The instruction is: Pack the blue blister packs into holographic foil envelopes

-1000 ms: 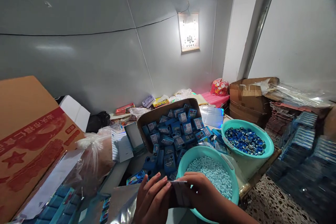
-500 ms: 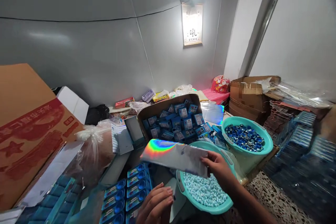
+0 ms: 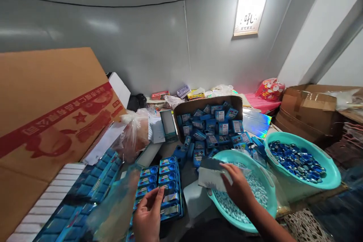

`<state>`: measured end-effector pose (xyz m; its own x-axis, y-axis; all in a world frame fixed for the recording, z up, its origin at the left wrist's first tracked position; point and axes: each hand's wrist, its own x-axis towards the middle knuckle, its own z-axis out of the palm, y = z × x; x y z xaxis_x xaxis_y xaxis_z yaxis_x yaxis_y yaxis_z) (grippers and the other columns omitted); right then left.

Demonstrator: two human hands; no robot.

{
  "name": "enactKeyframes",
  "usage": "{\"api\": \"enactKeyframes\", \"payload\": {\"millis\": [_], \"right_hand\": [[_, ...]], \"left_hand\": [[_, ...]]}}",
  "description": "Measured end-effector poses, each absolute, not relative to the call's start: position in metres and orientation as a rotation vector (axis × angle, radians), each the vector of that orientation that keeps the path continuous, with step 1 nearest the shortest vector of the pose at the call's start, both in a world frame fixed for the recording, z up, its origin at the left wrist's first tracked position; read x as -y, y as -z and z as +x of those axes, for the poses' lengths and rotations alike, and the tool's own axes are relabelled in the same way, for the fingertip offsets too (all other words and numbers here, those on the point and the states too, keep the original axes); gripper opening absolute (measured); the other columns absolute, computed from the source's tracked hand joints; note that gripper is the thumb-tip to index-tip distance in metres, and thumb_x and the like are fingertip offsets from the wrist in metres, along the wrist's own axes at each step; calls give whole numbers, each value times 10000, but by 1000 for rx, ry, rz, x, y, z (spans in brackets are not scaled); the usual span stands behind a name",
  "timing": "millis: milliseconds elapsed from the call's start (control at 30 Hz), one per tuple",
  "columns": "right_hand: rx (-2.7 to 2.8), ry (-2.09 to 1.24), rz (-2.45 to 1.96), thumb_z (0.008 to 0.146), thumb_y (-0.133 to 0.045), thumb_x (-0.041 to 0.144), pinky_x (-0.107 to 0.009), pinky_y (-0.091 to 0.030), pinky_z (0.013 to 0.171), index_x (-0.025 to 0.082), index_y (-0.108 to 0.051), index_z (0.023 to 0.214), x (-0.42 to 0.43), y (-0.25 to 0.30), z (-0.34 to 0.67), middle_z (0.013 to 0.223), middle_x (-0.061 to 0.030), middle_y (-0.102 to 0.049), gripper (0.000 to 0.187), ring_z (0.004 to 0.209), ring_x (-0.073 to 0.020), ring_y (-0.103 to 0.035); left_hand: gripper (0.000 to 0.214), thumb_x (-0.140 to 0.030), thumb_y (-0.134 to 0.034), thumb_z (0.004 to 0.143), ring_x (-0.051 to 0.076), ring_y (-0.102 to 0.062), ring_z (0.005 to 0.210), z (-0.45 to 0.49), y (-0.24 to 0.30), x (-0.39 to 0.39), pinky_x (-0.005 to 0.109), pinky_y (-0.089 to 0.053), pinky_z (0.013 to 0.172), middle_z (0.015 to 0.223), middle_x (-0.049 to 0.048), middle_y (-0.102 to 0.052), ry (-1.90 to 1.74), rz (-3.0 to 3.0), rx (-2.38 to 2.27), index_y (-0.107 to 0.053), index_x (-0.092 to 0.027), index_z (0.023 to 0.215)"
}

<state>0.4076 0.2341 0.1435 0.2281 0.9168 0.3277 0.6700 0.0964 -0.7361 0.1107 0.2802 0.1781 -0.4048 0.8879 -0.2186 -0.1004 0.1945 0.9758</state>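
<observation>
My right hand (image 3: pixel 241 189) grips one end of a silvery, shiny sheet (image 3: pixel 212 177) over the left rim of a turquoise basin (image 3: pixel 272 193). Pale blue pellets (image 3: pixel 231 204) fill that basin. Lower left, my left hand (image 3: pixel 149 211) is closed in a pinch above rows of blue packs with round wells (image 3: pixel 167 177). Whatever lies between its fingertips, if anything, is too small to make out. A translucent white piece (image 3: pixel 195 198) lies between the packs and the basin.
A carton (image 3: pixel 208 101) of small blue boxes (image 3: pixel 211 126) tips open behind. At right stands a second turquoise basin (image 3: pixel 331 168) with shiny blue pieces. A large brown carton (image 3: pixel 56 102) fills the left, beside blue packs (image 3: pixel 93 181) and a plastic bag (image 3: pixel 134 132).
The view has turned left, so the scene sits further right. The silvery sheet has tilted and lost its rainbow shine. My left hand has gone from loosely curved fingers to a pinch over the packs.
</observation>
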Motion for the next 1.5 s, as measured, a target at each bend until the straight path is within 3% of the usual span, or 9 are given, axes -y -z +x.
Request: {"api": "enactKeyframes", "payload": {"millis": [167,267,367,567,700,900,1100,1333,1500], "right_hand": [[1574,-1219,-1100,830,-676,427,-421,-488,958,243,-544,1317,-274,-173,316,1252,-106,-632,537,1107,-250,-606],[1371,-1425,-950,753,-739,440,-332,-493,761,203,-611,973,-298,-166,279,911,-39,-659,348,837,-195,-620],[1288,-1402,-913,743,-702,416,-280,-419,654,217,-482,780,-317,-152,263,702,42,-509,299,666,-132,-509],[1381,-1456,-997,723,-647,329,-257,-396,575,242,-370,798,-332,-126,272,654,74,-453,299,597,-122,-470],[1487,-1359,-1133,707,-661,169,-233,-334,566,220,-426,743,-341,-119,278,634,73,-446,243,600,-106,-416],[1561,-1276,-1291,656,-721,71,-223,-295,535,194,-510,730,-348,-124,278,605,81,-475,255,564,-95,-422],[1560,-1162,-1373,663,-717,43,-228,-332,576,196,-521,789,-345,-122,275,685,63,-500,279,637,-116,-486],[1623,-1221,-1334,666,-721,57,-225,-326,565,194,-509,782,-352,-109,278,684,70,-484,277,620,-105,-460],[1674,-1305,-1272,683,-682,49,-202,-366,560,211,-476,892,-352,-90,286,701,87,-491,335,612,-99,-478]], "left_hand": [[641,-610,-853,483,175,-658,794,111,-171,-276,301,-523,748,844,32,-725,-1404,729,-1518,-663,-179,918],[625,-616,-830,520,179,-662,768,113,-166,-279,309,-532,726,829,42,-723,-1419,739,-1509,-654,-174,925],[614,-680,-761,564,200,-666,773,113,-161,-287,330,-529,727,823,58,-724,-1416,792,-1556,-656,-173,894],[503,-649,-777,564,268,-658,773,108,-162,-297,387,-475,797,748,87,-729,-1189,1127,-1679,-707,-173,714],[493,-676,-711,630,293,-671,843,106,-161,-301,402,-461,850,801,96,-745,-1098,1251,-1743,-687,-192,721],[673,-737,-661,618,255,-684,670,97,-152,-309,363,-496,685,746,56,-752,-1023,1269,-1786,-485,-225,1017],[502,-692,-607,689,293,-697,746,93,-151,-314,391,-479,712,833,65,-771,-899,1371,-1930,-582,-247,920],[284,-523,-608,746,325,-675,960,96,-148,-318,509,-278,1126,842,30,-781,-724,1659,-1969,-734,-299,867],[355,-492,-544,792,280,-659,903,92,-152,-316,415,-484,853,1035,80,-696,-612,1714,-2004,-753,-252,951]]}}
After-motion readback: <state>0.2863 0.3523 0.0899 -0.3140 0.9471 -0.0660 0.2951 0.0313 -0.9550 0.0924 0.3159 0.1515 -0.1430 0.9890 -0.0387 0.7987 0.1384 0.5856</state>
